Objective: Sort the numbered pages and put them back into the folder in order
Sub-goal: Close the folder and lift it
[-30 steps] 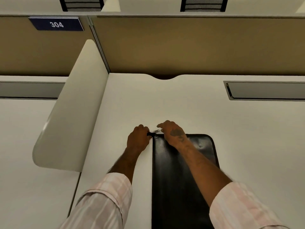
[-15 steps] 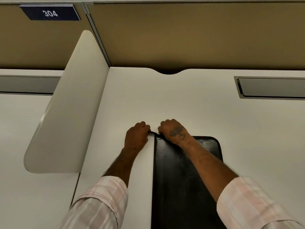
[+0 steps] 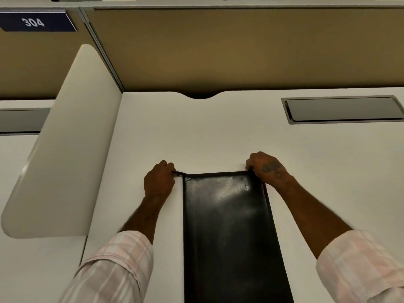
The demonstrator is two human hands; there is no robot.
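A black zip folder (image 3: 229,226) lies lengthwise on the white desk (image 3: 218,132), its far end pointing away from me. My left hand (image 3: 159,180) pinches the zip's end tab at the folder's far left corner. At the far right corner my right hand (image 3: 265,169) has its fingers curled on the zip, where the pull seems to be, though the fingers hide it. No numbered pages show; the folder's inside is hidden.
A white rounded divider panel (image 3: 65,149) stands at the desk's left side. A tan partition wall (image 3: 240,51) closes the back, with a blue "304" sign (image 3: 35,22) at the left. A grey cable hatch (image 3: 341,109) is set into the desk at far right.
My right hand has travelled from the folder's far left corner along the far edge to the far right corner, as if drawing the zip. The left hand stayed pinching the left end.
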